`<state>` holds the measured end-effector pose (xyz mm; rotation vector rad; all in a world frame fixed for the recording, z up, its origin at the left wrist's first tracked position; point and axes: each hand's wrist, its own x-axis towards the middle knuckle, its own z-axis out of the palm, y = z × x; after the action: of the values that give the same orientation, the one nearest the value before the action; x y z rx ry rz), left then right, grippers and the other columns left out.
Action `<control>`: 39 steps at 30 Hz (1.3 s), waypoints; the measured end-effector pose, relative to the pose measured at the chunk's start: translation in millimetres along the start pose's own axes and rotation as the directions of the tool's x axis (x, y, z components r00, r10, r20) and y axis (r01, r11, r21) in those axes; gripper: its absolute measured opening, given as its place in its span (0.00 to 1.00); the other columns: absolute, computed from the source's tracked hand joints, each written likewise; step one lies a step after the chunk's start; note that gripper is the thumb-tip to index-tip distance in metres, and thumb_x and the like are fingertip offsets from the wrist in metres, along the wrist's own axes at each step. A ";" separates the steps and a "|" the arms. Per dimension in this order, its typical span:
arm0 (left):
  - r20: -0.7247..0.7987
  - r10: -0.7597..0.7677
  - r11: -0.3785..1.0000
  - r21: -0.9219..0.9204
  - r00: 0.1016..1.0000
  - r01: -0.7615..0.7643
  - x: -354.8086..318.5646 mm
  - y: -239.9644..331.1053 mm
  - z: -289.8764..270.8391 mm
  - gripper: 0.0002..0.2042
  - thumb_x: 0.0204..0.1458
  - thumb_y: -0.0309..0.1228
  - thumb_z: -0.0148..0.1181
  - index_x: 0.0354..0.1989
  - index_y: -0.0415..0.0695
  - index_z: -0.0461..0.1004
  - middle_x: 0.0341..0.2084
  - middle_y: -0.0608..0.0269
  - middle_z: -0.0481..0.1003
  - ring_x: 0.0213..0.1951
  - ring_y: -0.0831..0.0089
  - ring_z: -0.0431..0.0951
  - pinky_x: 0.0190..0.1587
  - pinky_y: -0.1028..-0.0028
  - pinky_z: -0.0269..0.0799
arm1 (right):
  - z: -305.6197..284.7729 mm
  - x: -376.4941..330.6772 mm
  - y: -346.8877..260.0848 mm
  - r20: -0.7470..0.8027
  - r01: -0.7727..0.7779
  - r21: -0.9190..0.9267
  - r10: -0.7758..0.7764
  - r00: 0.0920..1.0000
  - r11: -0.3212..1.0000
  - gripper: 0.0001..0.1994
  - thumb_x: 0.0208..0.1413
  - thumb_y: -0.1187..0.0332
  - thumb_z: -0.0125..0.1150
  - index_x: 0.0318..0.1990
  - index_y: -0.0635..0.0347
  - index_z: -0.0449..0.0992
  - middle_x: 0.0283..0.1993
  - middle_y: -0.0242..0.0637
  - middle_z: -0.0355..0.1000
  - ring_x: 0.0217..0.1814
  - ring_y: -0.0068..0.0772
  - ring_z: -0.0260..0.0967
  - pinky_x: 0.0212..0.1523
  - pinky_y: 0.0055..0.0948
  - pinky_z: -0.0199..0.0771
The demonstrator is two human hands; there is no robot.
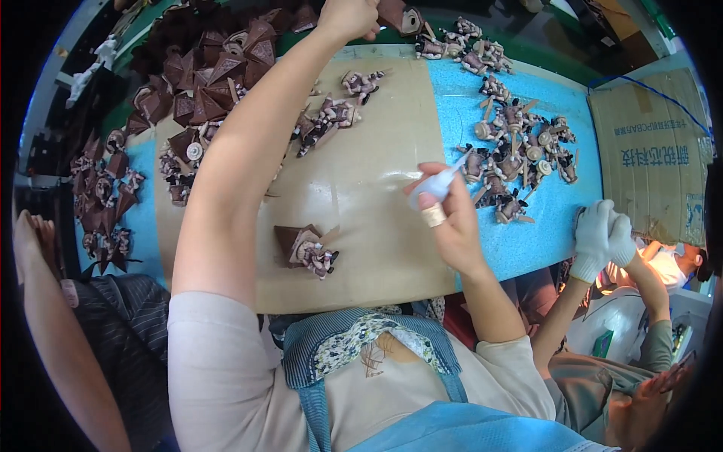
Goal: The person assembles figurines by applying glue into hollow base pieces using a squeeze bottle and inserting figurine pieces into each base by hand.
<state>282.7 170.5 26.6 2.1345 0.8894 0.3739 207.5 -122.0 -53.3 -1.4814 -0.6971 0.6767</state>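
Observation:
My right hand [452, 226] is wrapped round a small whitish squeeze bottle [435, 187] with a thin nozzle angled up to the right. Pale tape covers part of its thumb. My left arm stretches across the table to the far edge. There my left hand [348, 18], partly cut off by the frame, has curled fingers beside a brown hollow piece [410, 20]; what they hold is hidden. Nearest me on the tan surface lies a small painted figurine [315, 255] against a dark brown pointed piece [290, 239].
Brown pointed pieces [226, 71] pile up at far left. Figurines [520, 147] cluster on the blue mat [452, 83] at right; others [331, 117] lie mid-table. A cardboard box [651, 158] stands at right. A co-worker's gloved hands [602, 237] are at the right edge, another person's arm [53, 301] at left.

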 end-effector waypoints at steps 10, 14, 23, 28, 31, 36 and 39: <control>0.393 0.264 0.652 -0.746 0.881 0.137 -220.9 -48.8 -12.3 0.14 0.64 0.42 0.39 0.41 0.43 0.65 0.24 0.65 0.71 0.23 0.79 0.72 0.27 0.79 0.68 | 12.3 -21.0 -48.8 0.075 0.231 0.348 -0.272 0.959 0.909 0.24 0.60 0.66 0.54 0.60 0.67 0.58 0.45 0.38 0.66 0.44 0.27 0.68 0.48 0.27 0.66; 0.340 0.207 0.525 -0.830 0.917 0.189 -278.1 -64.1 -2.7 0.17 0.61 0.37 0.48 0.53 0.41 0.58 0.42 0.59 0.70 0.40 0.75 0.71 0.44 0.76 0.68 | 15.3 -43.8 -61.5 0.285 0.060 0.350 -0.167 0.944 0.935 0.24 0.58 0.68 0.58 0.59 0.66 0.60 0.48 0.41 0.68 0.42 0.27 0.69 0.46 0.27 0.68; 0.281 0.376 0.527 -0.849 0.883 0.046 -313.3 -76.4 -8.1 0.35 0.45 0.27 0.68 0.59 0.37 0.54 0.48 0.59 0.67 0.51 0.74 0.67 0.55 0.72 0.64 | -13.4 -44.8 -88.8 0.226 0.344 -0.255 -0.290 0.930 0.904 0.16 0.42 0.74 0.69 0.42 0.66 0.75 0.40 0.40 0.76 0.40 0.34 0.73 0.41 0.30 0.70; 0.307 0.358 0.479 -0.871 0.882 0.108 -320.7 -76.2 -5.0 0.34 0.42 0.28 0.71 0.56 0.38 0.56 0.46 0.61 0.68 0.50 0.76 0.68 0.53 0.73 0.65 | -2.5 -47.5 -111.3 0.293 0.543 -0.520 -0.459 0.839 0.660 0.17 0.35 0.75 0.68 0.37 0.65 0.76 0.34 0.42 0.77 0.32 0.41 0.73 0.32 0.31 0.66; 0.320 0.346 0.452 -0.881 0.882 0.143 -322.0 -76.1 -3.6 0.35 0.42 0.28 0.71 0.56 0.38 0.56 0.46 0.61 0.68 0.49 0.76 0.68 0.52 0.73 0.65 | 1.6 -48.3 -116.7 0.345 0.611 -0.537 -0.509 0.789 0.582 0.14 0.36 0.75 0.68 0.35 0.64 0.76 0.33 0.42 0.77 0.30 0.39 0.72 0.29 0.31 0.65; 0.335 0.348 0.447 -0.880 0.876 0.159 -321.5 -75.9 -4.4 0.35 0.42 0.28 0.71 0.56 0.39 0.55 0.46 0.61 0.68 0.50 0.76 0.68 0.53 0.73 0.65 | 3.9 -47.3 -114.0 0.379 0.657 -0.532 -0.544 0.749 0.535 0.14 0.36 0.74 0.68 0.35 0.64 0.76 0.32 0.43 0.76 0.28 0.37 0.70 0.26 0.30 0.62; 0.352 0.325 0.437 -0.879 0.878 0.191 -322.6 -74.8 -4.2 0.35 0.42 0.28 0.71 0.56 0.39 0.55 0.46 0.61 0.67 0.50 0.75 0.68 0.53 0.73 0.64 | 5.6 -46.4 -115.2 0.406 0.674 -0.542 -0.545 0.733 0.503 0.13 0.37 0.74 0.67 0.35 0.64 0.76 0.32 0.43 0.76 0.27 0.37 0.70 0.26 0.30 0.62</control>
<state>15.4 -19.7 -19.0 1.1121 0.1616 0.2453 171.2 -152.6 61.6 -1.6382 -1.6574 -0.0425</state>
